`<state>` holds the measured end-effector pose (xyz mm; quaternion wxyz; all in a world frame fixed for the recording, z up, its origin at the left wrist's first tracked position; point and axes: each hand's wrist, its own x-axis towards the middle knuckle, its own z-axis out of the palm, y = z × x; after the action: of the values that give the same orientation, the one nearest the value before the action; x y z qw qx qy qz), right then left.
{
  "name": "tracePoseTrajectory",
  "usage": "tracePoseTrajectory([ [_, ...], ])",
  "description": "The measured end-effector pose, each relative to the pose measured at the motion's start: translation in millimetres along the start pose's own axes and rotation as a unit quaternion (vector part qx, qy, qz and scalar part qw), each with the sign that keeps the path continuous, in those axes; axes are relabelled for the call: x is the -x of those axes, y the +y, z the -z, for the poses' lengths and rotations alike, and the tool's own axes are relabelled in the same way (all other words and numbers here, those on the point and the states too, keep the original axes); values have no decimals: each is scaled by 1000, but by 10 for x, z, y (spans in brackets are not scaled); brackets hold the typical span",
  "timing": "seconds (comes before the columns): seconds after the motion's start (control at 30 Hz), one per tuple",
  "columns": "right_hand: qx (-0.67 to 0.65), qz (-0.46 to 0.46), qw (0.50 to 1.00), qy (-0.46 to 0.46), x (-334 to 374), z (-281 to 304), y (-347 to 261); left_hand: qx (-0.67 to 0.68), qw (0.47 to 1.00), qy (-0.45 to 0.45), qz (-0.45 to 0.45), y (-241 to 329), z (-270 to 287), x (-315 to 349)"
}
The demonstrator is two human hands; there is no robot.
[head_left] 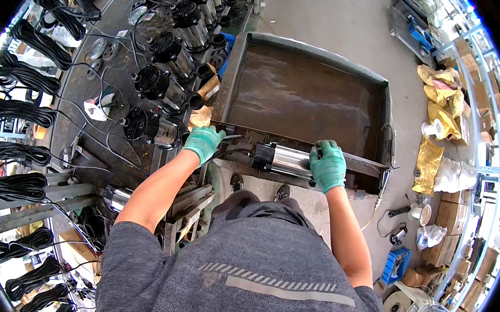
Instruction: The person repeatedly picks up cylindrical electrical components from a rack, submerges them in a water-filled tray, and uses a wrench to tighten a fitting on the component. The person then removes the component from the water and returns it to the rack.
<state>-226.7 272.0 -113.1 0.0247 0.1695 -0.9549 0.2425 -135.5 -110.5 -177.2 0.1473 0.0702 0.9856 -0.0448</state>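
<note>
Both my hands wear green gloves. In front of me a submersible pump, with a silver cylinder and a black end, lies sideways at the near edge of a large metal tank. My right hand is closed round the pump's right end. My left hand is by the tank's near left corner, fingers bent together. A thin dark pointed piece sticks out beside its fingertips; whether the hand holds it is hard to see. A black cable runs from the pump's black end toward that hand.
Murky brown water fills the tank. On the left, a dark workbench carries several similar pumps and coiled black cables. Yellow sacks, a blue crate and shelving stand at the right.
</note>
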Motion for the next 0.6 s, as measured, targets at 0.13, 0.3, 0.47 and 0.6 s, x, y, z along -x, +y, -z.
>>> tracePoseTrajectory([
  [0.13, 4, 4, 1000, 10, 13, -10, 1, 66, 997, 27, 2, 2, -15, 122],
  [0.3, 21, -7, 1000, -2, -2, -22, 1, 365, 910, 121, 152, 134, -148, 103],
  [0.47, 20, -15, 1000, -11, -11, -3, -14, 537, 793, 257, 128, 102, -194, 287],
  [0.6, 16, -18, 1000, -8, -8, -7, -17, 664, 724, 77, 172, 69, -282, 410],
])
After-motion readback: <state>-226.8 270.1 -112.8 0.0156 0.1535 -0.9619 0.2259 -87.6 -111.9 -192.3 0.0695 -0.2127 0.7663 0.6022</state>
